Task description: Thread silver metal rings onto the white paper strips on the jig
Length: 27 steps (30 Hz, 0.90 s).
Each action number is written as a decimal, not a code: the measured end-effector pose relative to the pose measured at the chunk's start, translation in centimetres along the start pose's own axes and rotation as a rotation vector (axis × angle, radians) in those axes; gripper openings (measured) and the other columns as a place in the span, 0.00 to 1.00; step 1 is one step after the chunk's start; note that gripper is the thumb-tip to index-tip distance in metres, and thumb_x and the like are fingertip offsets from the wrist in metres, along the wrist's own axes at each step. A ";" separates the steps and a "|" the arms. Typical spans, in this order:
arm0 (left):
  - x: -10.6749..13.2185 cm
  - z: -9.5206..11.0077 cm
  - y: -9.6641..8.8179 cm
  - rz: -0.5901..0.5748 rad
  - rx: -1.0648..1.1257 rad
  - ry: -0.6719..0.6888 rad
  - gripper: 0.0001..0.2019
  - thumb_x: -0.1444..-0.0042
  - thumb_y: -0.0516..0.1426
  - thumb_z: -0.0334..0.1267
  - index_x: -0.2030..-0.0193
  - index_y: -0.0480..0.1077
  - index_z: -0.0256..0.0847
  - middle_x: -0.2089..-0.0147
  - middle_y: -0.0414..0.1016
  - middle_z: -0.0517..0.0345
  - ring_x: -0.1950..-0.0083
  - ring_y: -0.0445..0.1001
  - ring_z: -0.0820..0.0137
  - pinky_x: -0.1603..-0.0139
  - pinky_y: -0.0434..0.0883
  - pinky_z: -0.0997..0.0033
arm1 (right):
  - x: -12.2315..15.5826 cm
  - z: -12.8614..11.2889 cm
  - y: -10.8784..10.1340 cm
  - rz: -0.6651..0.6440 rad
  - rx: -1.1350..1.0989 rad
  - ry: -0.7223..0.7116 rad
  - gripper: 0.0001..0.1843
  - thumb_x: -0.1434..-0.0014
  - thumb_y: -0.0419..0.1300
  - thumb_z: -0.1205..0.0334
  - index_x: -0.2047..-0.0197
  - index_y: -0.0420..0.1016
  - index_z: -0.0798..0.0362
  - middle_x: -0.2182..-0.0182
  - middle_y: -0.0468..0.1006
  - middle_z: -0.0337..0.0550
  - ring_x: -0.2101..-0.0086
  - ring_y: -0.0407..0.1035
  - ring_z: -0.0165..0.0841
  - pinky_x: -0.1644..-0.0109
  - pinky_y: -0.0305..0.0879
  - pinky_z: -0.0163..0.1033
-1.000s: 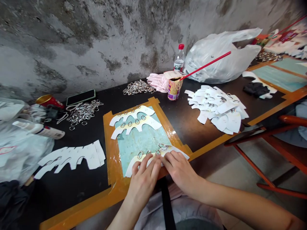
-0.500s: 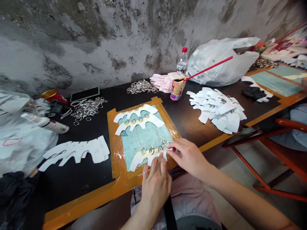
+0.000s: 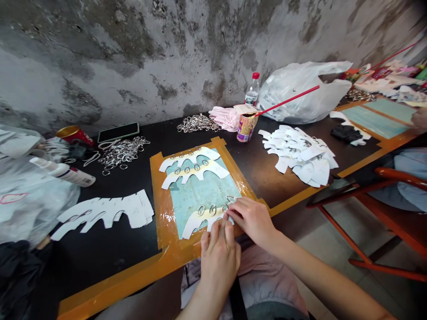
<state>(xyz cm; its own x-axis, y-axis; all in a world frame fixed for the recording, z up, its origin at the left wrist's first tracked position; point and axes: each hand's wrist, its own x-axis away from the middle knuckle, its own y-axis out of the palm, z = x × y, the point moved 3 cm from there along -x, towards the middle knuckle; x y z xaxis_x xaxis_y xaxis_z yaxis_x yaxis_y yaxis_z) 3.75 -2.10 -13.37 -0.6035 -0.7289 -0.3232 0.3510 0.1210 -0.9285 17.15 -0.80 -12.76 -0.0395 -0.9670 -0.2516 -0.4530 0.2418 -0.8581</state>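
A white scalloped strip (image 3: 191, 223) lies at the near edge of the blue-green board (image 3: 196, 192), its upper edge yellowish. Metal rings (image 3: 212, 210) stand along that edge, each apart from the others. My left hand (image 3: 220, 253) presses its fingertips on the strip's lower middle, fingers bent and close together. From the right, my right hand (image 3: 255, 220) reaches in with thumb and fingers closed at the strip's right part, beside a ring (image 3: 225, 207). Its fingers hide the strip's right end. Shiny metal (image 3: 231, 198) shows just above the right fingertips.
Two ringed strips (image 3: 195, 171) lie at the board's far side. White strips (image 3: 110, 209) lie left; a pile of them (image 3: 300, 151) lies right. Behind are ring heaps (image 3: 123, 153), a phone (image 3: 119, 132), a paper cup (image 3: 247, 127), a bottle (image 3: 252, 91) and a plastic bag (image 3: 300, 98).
My right thumb and fingers have moved slightly left, closing in beside my left fingertips over the strip. The left hand stays nearly in place. The camera view has shifted a little.
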 end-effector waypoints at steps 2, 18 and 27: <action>-0.7 -0.7 -0.3 0.006 0.036 -0.004 0.16 0.40 0.51 0.29 0.45 0.66 0.35 0.57 0.77 0.47 0.51 0.71 0.60 0.50 0.58 0.57 | 0.2 0.2 0.0 0.022 -0.007 -0.023 0.08 0.35 0.56 0.60 0.64 0.73 0.51 0.68 0.77 0.41 0.64 0.70 0.33 0.62 0.62 0.36; -4.0 -2.1 -0.2 0.124 0.270 -0.188 0.06 0.37 0.54 0.32 0.54 0.63 0.40 0.59 0.78 0.55 0.53 0.72 0.63 0.52 0.58 0.61 | -0.5 1.3 0.4 -0.021 -0.085 -0.159 0.11 0.32 0.51 0.62 0.64 0.72 0.55 0.68 0.73 0.44 0.65 0.66 0.35 0.62 0.62 0.39; -4.4 -2.2 -0.4 0.063 0.298 -0.150 0.08 0.37 0.51 0.30 0.52 0.64 0.41 0.54 0.76 0.50 0.50 0.69 0.61 0.52 0.60 0.60 | 0.1 1.6 0.8 0.040 -0.192 -0.192 0.09 0.34 0.53 0.62 0.64 0.72 0.53 0.68 0.73 0.43 0.64 0.67 0.35 0.61 0.64 0.39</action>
<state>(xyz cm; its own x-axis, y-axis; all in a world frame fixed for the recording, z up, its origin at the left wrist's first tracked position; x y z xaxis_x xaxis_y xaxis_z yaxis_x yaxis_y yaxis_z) 4.66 2.57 -12.02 -0.4695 -0.8199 -0.3275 0.5915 -0.0168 -0.8061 18.25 -0.53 -14.15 0.1009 -0.9196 -0.3798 -0.6156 0.2422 -0.7500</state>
